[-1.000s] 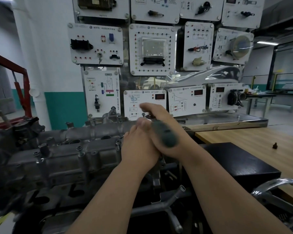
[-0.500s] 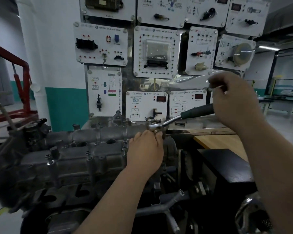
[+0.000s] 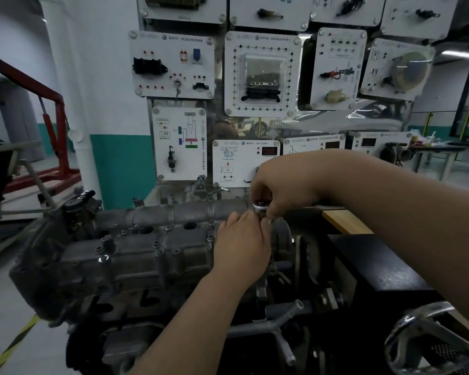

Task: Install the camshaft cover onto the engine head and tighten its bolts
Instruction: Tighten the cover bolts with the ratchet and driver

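The camshaft cover (image 3: 136, 255) lay in its place on top of the engine head (image 3: 92, 290), so the first part of the task looked done. What was left, in my judgement, was the tightening. Several bolts (image 3: 156, 244) stood in the cover, and some of them seemed to stand high, as if not driven fully down, though I could not tell this for each one.

The work was at the right end of the cover. The right hand (image 3: 282, 185) was above a bolt there, its fingers curled around the shiny head of a ratchet (image 3: 261, 206) and holding it from above. The left hand (image 3: 241, 239) rested on the cover just under it, its bent fingers (image 3: 257, 220) touching the tool from below. I could not tell whether they pinched the socket or only steadied it. The handle of the ratchet was hidden behind the right hand.

Probably this bolt was only being seated, and most of the others waited for their turn.
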The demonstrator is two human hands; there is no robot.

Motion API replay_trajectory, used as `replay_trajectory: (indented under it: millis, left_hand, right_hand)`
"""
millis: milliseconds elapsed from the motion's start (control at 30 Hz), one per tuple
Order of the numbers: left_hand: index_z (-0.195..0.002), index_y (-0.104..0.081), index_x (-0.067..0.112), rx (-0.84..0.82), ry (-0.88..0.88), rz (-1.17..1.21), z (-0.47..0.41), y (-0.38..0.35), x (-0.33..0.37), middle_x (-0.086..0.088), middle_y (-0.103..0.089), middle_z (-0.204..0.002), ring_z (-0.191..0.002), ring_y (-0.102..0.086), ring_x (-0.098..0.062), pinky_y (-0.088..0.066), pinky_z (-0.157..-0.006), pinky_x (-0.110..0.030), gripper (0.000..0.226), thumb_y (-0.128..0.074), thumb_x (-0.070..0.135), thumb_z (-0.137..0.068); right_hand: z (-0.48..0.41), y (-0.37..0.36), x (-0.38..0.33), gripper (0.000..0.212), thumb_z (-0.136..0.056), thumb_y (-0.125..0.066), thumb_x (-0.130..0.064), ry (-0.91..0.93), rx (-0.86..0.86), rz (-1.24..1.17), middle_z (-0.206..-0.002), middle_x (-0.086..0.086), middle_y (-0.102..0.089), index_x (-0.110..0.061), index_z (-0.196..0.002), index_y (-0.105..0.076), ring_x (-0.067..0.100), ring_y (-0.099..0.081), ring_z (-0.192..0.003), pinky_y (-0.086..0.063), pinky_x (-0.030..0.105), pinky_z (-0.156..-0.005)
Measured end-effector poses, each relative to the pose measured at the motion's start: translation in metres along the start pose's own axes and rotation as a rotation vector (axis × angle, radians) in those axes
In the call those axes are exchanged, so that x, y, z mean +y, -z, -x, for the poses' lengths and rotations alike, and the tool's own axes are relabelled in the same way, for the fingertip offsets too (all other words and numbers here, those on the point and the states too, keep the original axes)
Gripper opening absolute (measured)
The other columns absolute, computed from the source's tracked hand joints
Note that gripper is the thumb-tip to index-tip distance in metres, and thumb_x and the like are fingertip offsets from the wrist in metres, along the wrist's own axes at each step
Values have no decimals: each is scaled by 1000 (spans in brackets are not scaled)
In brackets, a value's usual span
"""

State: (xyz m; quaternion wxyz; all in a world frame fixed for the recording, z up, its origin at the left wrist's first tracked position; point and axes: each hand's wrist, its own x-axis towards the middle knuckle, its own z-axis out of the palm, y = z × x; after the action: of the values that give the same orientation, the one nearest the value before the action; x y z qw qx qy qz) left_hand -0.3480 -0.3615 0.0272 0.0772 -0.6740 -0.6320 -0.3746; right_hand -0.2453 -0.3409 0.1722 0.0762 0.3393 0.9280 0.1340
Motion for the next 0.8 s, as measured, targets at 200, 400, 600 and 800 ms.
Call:
replay_trajectory:
  millis: [200, 400, 600, 800]
  left_hand:
    - [-80, -42, 24, 51, 22, 72, 1, -1, 2, 11, -43, -74, -76, -40, -11, -29, -68, -29, 27, -28, 40, -96]
    - [-77, -53, 28, 131, 208, 413, 4, 6, 7, 5, -59, -65, -57, -54, -10, -40, -49, -28, 20, -43, 46, -78]
    - [-68, -61, 19, 150, 117, 423, 6, 5, 1, 5, -56, -50, -47, -51, -10, -35, -42, -26, 31, -56, 39, -91]
    - [-64, -52, 26, 107, 101, 380, 7, 4, 1, 4, -50, -50, -47, -45, -9, -28, -42, -20, 32, -50, 40, -93]
  right_hand:
    - [-7, -3, 5, 22, -83, -71, -36, 41, 5, 13, -92, -13, -61, -26, -102, -67, 9, -58, -83, -39, 22, -62]
    - [-14, -3, 0, 47, -86, -60, -56, -124, -117, -149, -54, -4, -69, -13, -66, -64, 13, -69, -65, -44, 25, -59]
    - [-12, 0, -4, 26, -81, -74, -35, -2, -58, 69, -92, -10, -61, -25, -103, -66, 10, -54, -79, -37, 25, -63]
    - [-7, -3, 5, 48, -86, -58, -58, -138, -126, -24, -59, -5, -66, -17, -63, -67, 12, -65, -58, -42, 28, -58]
